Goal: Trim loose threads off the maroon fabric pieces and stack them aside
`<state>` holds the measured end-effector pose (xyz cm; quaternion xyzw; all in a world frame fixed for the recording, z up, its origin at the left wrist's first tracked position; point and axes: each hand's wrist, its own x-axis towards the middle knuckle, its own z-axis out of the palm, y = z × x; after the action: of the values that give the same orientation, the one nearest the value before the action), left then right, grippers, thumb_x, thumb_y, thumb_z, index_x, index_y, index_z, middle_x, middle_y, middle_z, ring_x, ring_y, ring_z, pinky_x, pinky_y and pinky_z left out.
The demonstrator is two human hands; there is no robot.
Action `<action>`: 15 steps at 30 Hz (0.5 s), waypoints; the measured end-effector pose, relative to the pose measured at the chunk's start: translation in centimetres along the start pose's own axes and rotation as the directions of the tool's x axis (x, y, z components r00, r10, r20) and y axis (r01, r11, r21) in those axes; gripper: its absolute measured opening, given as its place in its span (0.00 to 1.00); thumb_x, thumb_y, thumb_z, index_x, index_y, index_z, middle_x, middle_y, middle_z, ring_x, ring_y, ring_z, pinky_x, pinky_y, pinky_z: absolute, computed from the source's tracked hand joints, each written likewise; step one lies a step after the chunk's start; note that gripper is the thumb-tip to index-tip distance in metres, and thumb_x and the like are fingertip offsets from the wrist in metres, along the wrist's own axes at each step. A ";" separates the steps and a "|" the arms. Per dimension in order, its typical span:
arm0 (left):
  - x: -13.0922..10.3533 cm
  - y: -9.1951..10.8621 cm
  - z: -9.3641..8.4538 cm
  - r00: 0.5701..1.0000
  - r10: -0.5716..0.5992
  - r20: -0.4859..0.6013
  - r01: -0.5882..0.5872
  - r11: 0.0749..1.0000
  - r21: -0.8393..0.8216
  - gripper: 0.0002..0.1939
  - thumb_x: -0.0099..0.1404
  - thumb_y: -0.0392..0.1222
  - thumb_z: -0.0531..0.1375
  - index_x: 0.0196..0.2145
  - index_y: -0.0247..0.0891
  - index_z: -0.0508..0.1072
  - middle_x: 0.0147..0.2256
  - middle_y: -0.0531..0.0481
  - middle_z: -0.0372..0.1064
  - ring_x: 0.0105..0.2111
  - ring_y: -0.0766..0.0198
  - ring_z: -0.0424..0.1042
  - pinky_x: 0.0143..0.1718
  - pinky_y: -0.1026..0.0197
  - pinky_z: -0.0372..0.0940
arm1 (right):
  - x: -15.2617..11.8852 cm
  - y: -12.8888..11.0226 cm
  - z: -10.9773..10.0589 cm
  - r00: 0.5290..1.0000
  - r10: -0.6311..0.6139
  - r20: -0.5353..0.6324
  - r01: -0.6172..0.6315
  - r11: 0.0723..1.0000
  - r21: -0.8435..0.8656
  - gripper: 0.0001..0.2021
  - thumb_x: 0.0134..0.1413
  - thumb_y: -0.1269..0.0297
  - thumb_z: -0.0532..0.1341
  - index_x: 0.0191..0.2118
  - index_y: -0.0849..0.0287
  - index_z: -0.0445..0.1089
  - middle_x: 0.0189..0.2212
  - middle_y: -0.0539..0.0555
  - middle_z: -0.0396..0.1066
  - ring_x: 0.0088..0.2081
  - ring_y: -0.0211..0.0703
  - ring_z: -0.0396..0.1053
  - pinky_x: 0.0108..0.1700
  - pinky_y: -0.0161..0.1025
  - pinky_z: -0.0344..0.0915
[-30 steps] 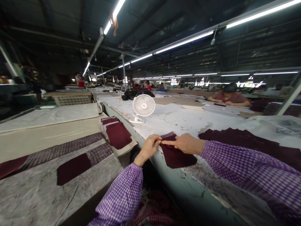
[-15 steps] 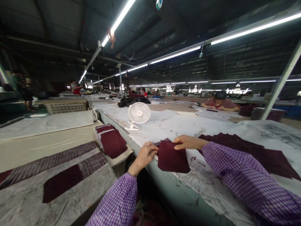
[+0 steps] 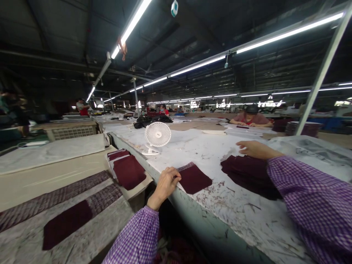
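Note:
At the table's near edge, a maroon fabric piece (image 3: 195,179) lies flat on the white surface, with a speckled strip showing along its far edge. My left hand (image 3: 165,185) is closed in a pinch at that piece's left corner. To the right, my right hand (image 3: 255,149) hovers at the far side of a dark maroon fabric pile (image 3: 247,174), fingers stretched out and nothing visible in them. The checked sleeve hides the right end of this pile.
A white fan (image 3: 157,134) stands beyond my left hand. On the lower left surface are a stack of maroon pieces (image 3: 129,172) and speckled strips (image 3: 101,194). Loose threads litter the table (image 3: 228,205). A co-worker (image 3: 250,118) sits across it.
My right hand has let go of the maroon piece and moved right to the dark pile. The piece now lies flat on the table. My left hand stays near its corner.

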<state>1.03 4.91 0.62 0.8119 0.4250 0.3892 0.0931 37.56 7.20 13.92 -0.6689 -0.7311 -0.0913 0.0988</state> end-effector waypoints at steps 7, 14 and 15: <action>-0.3 -0.2 0.1 0.995 -0.077 -0.062 0.070 0.993 -0.098 0.03 0.58 0.37 0.58 0.29 0.39 0.72 0.33 0.49 0.67 0.40 0.59 0.64 0.44 0.55 0.60 | -6.6 -16.7 3.4 0.602 -0.796 0.061 0.788 0.605 0.114 0.12 0.57 0.61 0.54 0.36 0.60 0.72 0.32 0.55 0.71 0.36 0.43 0.68 0.39 0.38 0.61; -0.2 -0.3 0.2 0.994 -0.096 -0.053 0.091 0.992 -0.091 0.02 0.58 0.37 0.59 0.29 0.38 0.72 0.33 0.49 0.67 0.40 0.59 0.64 0.44 0.55 0.59 | -9.0 -18.7 6.6 0.627 -0.779 0.003 0.751 0.603 -0.271 0.07 0.50 0.74 0.55 0.37 0.65 0.66 0.33 0.59 0.65 0.36 0.47 0.63 0.31 0.39 0.57; -0.2 -0.3 0.3 0.994 -0.094 -0.055 0.089 0.992 -0.093 0.02 0.58 0.37 0.59 0.29 0.38 0.72 0.33 0.49 0.67 0.40 0.59 0.64 0.44 0.55 0.59 | -8.7 -18.5 6.5 0.623 -0.782 0.008 0.753 0.597 -0.276 0.07 0.50 0.74 0.55 0.37 0.65 0.66 0.32 0.59 0.65 0.35 0.47 0.63 0.30 0.39 0.57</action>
<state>0.95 4.98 0.19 0.7746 0.4465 0.4272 0.1347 19.69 -1.04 5.31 -0.2891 -0.9227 -0.2549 0.0052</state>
